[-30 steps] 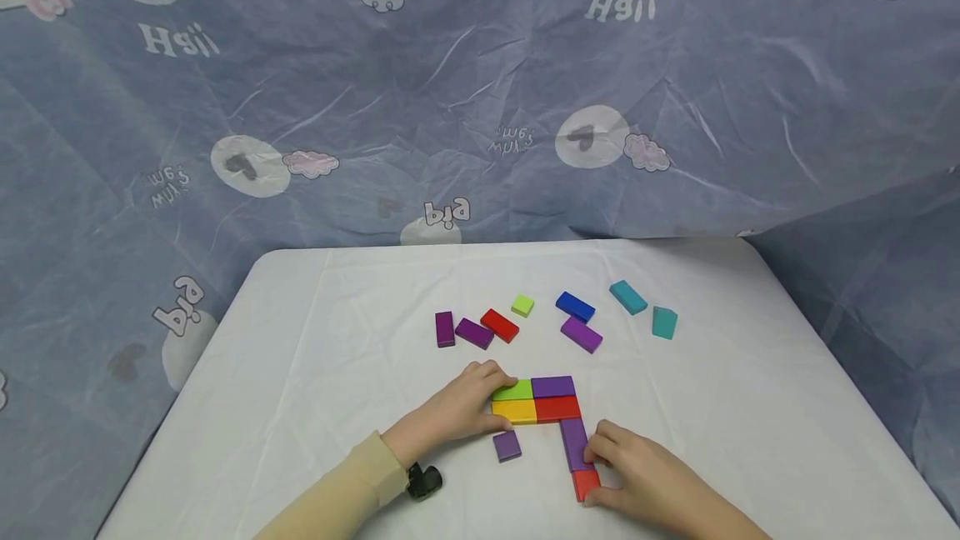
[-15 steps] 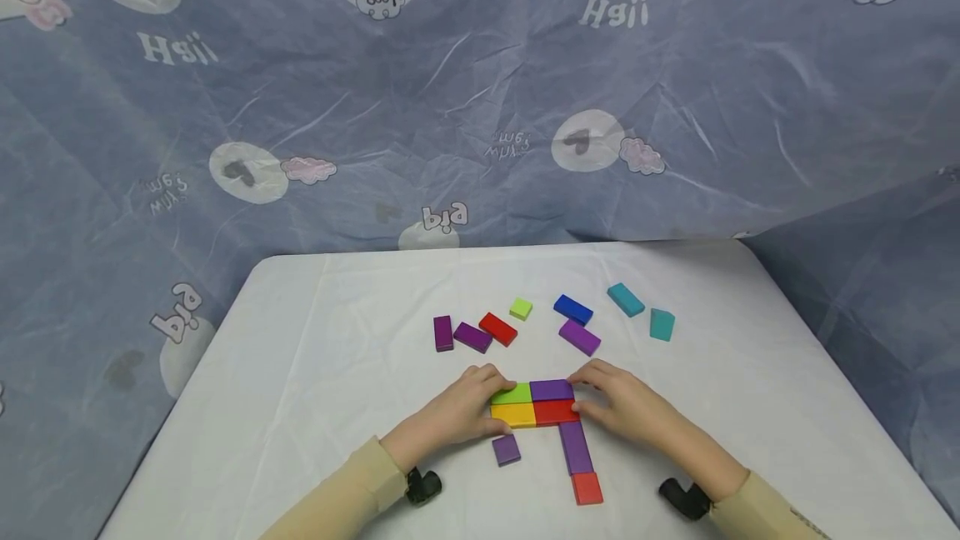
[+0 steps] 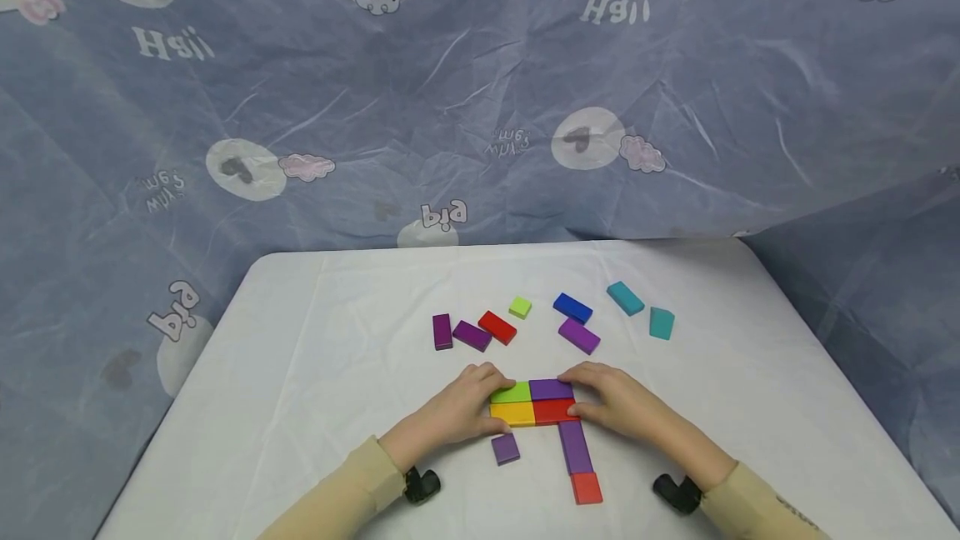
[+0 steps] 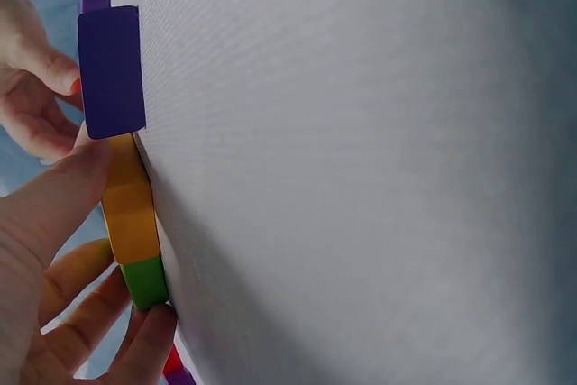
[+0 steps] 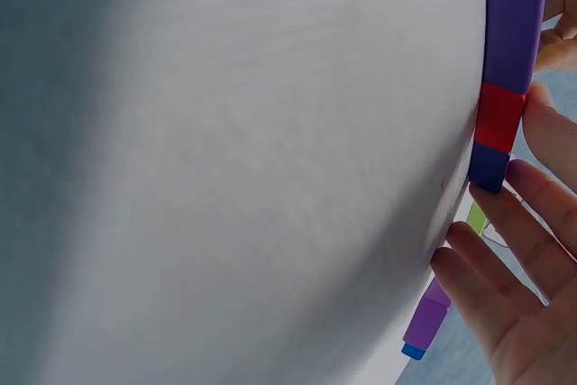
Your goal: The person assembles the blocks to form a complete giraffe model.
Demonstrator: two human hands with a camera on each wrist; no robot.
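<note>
Four-sided patch of flat blocks lies on the white table: green (image 3: 515,392) and yellow (image 3: 512,414) at left, purple (image 3: 550,390) and red (image 3: 551,412) at right. My left hand (image 3: 459,407) pinches the green and yellow blocks between thumb at the near side and fingers at the far side. Across from it, my right hand (image 3: 628,402) holds the purple and red pair the same way. From the red block a long purple block (image 3: 575,448) runs toward me, ending in a short red block (image 3: 587,488). A small purple block (image 3: 506,449) lies apart, near my left thumb.
Behind the hands lie loose blocks: two dark purple ones (image 3: 442,332), a red one (image 3: 497,327), a small lime one (image 3: 521,307), a blue one (image 3: 573,308) by a violet one (image 3: 579,336), and two teal ones (image 3: 626,298). A patterned blue cloth (image 3: 420,107) hangs behind the table.
My right hand has left the long purple and short red blocks and moved up to the purple and red pair, where its fingers shifted slightly left. My left hand has stayed put.
</note>
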